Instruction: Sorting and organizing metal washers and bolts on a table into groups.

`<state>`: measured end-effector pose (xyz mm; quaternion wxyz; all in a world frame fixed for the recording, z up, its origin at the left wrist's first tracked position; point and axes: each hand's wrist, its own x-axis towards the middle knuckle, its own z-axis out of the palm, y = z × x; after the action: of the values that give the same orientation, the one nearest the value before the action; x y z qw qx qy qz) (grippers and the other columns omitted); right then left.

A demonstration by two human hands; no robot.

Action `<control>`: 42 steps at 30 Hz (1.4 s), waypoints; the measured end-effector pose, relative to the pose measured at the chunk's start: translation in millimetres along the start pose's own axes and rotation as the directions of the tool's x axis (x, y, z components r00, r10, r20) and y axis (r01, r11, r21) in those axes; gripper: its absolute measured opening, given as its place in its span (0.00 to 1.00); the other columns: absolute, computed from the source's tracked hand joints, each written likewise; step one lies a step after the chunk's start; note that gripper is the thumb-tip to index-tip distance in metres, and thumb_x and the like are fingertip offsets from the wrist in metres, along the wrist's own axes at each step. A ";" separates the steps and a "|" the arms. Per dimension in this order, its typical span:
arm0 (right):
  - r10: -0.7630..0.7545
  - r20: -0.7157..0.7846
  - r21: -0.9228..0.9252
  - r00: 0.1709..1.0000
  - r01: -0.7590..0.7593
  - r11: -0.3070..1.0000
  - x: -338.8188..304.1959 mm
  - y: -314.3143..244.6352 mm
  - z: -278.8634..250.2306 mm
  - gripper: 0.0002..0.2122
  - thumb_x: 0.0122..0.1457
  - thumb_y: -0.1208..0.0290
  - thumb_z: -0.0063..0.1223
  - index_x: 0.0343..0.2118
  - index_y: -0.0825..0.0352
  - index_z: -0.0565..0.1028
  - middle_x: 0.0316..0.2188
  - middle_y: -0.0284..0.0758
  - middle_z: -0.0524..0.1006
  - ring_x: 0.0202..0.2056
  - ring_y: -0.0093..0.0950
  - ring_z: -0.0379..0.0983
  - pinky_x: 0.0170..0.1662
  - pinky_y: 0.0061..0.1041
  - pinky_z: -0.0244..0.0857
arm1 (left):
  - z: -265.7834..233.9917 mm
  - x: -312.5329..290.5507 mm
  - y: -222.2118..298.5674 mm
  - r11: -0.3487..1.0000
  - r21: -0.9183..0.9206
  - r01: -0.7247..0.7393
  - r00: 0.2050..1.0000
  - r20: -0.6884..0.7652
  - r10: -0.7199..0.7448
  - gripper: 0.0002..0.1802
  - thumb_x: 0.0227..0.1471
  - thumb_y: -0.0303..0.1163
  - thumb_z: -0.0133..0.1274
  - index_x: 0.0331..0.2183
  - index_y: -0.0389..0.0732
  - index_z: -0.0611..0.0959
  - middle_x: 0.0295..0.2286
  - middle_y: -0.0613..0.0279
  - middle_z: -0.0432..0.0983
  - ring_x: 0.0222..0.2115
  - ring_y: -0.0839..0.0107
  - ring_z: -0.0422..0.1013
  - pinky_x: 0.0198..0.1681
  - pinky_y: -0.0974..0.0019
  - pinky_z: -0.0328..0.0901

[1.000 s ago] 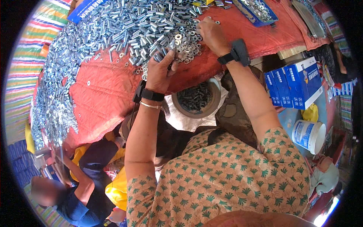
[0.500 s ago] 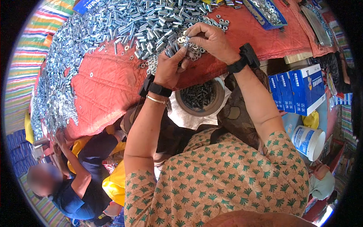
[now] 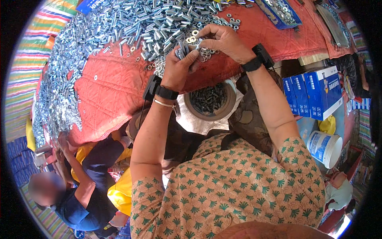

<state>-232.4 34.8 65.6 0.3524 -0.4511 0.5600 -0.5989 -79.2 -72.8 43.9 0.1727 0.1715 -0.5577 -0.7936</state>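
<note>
My left hand [image 3: 177, 69] is closed round a small bunch of metal expansion bolts [image 3: 181, 51], its thumb lying across them. My right hand [image 3: 223, 43], thumb and forefinger pinched together, meets the bunch at a small shiny metal piece [image 3: 199, 43]; its exact kind is too small to tell. Just beyond the fingertips are some yellowish washers [image 3: 191, 39]. More loose rings [image 3: 159, 67] lie beside my left hand. A large heap of silvery metal sleeves [image 3: 163, 28] spreads over the red quilted cloth [image 3: 107, 83].
Below my hands stands a round tub [image 3: 211, 118] holding dark bolts. A blue tray [image 3: 295, 24] of small metal parts sits far right. Blue boxes [image 3: 314, 95] and a white bucket [image 3: 325, 149] stand at right. Another person [image 3: 85, 207] works at the left edge of the heap.
My left hand has turned slightly, showing more of the bunch and bringing its thumb over it. My right hand has shifted slightly right, still pinching near the bolts.
</note>
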 end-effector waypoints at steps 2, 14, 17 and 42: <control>-0.026 0.014 -0.142 1.000 0.028 0.989 0.8 6.4 -9.1 0.07 0.53 0.72 0.57 0.33 0.66 0.73 0.28 0.23 0.71 0.31 0.13 0.66 0.34 0.14 0.62 | 1.4 -0.1 3.4 1.000 -0.023 0.013 0.999 0.046 -0.012 0.04 0.51 0.26 0.53 0.31 0.38 0.76 0.22 0.66 0.74 0.17 0.82 0.64 0.18 0.79 0.58; -0.032 0.057 -0.104 0.998 0.038 0.994 0.4 2.2 -4.3 0.09 0.53 0.73 0.57 0.36 0.65 0.73 0.30 0.24 0.71 0.32 0.13 0.66 0.35 0.13 0.62 | 1.9 -3.3 -0.3 0.999 -0.030 -0.032 0.994 0.101 0.035 0.04 0.54 0.28 0.50 0.31 0.39 0.75 0.22 0.64 0.74 0.16 0.81 0.63 0.18 0.79 0.57; -0.032 0.005 -0.072 0.999 0.032 0.997 -2.0 4.3 -1.1 0.09 0.53 0.72 0.57 0.36 0.65 0.72 0.29 0.23 0.71 0.31 0.13 0.66 0.33 0.13 0.61 | 4.6 -4.9 3.7 0.999 -0.047 -0.001 0.996 0.087 0.006 0.04 0.54 0.29 0.50 0.31 0.39 0.75 0.22 0.64 0.75 0.16 0.80 0.64 0.18 0.79 0.57; 0.072 -0.131 -0.328 0.989 -0.111 0.938 -1.2 37.1 -42.6 0.10 0.54 0.72 0.48 0.39 0.67 0.70 0.37 0.28 0.69 0.36 0.19 0.64 0.40 0.20 0.60 | 4.6 -11.8 9.7 0.986 -0.148 -0.075 0.976 0.191 0.103 0.05 0.50 0.28 0.53 0.31 0.38 0.77 0.22 0.62 0.75 0.19 0.76 0.71 0.22 0.72 0.68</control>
<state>-274.9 46.3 30.2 0.2648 -0.4417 0.6935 -0.5038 -70.1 -66.6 55.5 0.1633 0.0538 -0.5223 -0.8353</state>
